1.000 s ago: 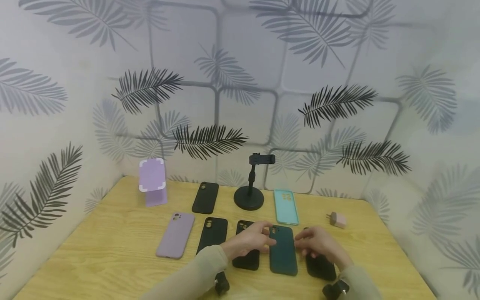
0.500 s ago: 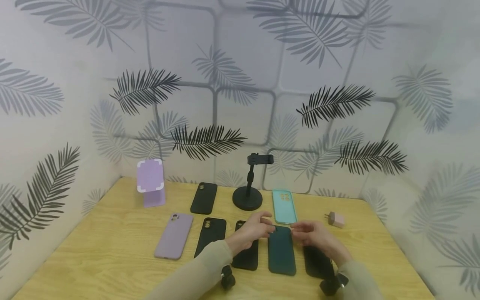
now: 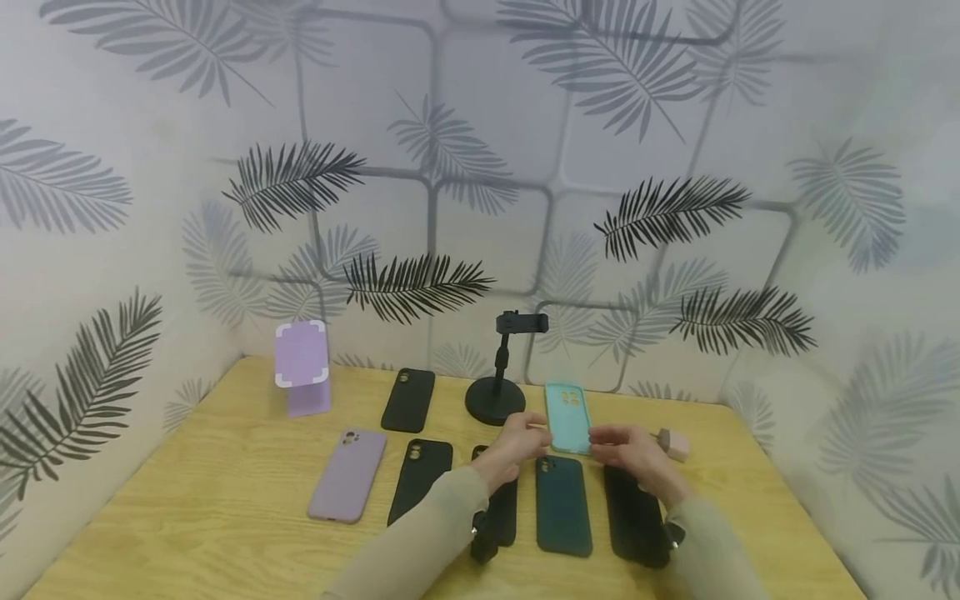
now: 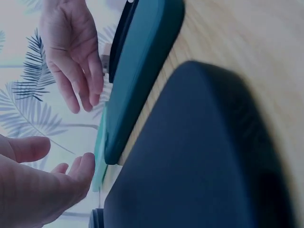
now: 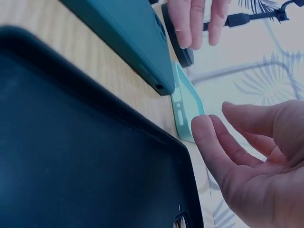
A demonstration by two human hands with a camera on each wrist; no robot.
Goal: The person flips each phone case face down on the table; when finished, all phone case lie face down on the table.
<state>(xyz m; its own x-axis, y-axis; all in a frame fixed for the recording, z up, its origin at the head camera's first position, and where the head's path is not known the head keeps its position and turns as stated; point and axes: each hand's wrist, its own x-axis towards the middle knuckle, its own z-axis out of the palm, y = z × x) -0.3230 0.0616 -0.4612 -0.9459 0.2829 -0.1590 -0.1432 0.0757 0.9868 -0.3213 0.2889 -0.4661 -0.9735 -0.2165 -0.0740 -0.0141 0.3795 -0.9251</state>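
My left hand (image 3: 519,446) hovers at the lower left side of a turquoise phone case (image 3: 567,417), with its fingers loosely bent and nothing in them. Opposite it, my right hand (image 3: 637,454) stands at the case's lower right side, thumb and fingers apart in the right wrist view. Just below lies a dark teal phone case (image 3: 564,510), camera holes toward the wall. A black case (image 3: 495,508) lies partly hidden under my left forearm. Another black case (image 3: 628,508) sits under my right hand; the right wrist view looks into its hollow inside (image 5: 85,142).
A black phone stand (image 3: 497,400) is behind my left hand, and a pink charger plug (image 3: 675,444) sits right of my right hand. Further left lie a lilac case (image 3: 347,477), two black cases, one being the rear case (image 3: 408,400), and a purple stand (image 3: 303,358).
Both hands have moved away from me, from beside the dark teal case up to the near end of the turquoise case. The cases have stayed where they were.
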